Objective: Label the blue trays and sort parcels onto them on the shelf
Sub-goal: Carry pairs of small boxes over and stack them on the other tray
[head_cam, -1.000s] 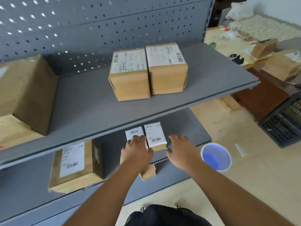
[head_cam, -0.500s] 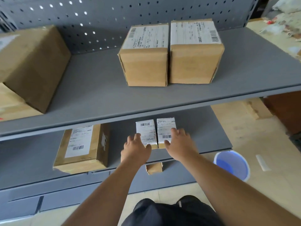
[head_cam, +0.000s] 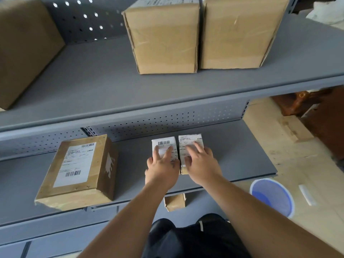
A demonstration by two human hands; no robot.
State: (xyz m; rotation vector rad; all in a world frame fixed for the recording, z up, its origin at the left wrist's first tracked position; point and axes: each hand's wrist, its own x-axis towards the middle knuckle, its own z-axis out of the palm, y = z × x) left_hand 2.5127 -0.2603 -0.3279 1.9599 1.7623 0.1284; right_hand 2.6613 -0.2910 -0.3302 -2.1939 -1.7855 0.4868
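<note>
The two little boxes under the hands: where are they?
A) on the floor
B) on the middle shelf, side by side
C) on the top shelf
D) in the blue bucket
B: the left hand and right hand lie flat on two little boxes side by side on the middle shelf.

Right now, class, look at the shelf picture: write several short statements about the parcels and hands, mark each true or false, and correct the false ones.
1. The left hand and right hand each rest on one of the two small parcels. True.
2. The small parcels stand far apart. False: they sit side by side.
3. The flat labelled box lies left of the hands. True.
4. The upper shelf holds no boxes. False: two tall boxes stand together there.
5. The blue bucket sits on the shelf. False: it is on the floor.
</note>
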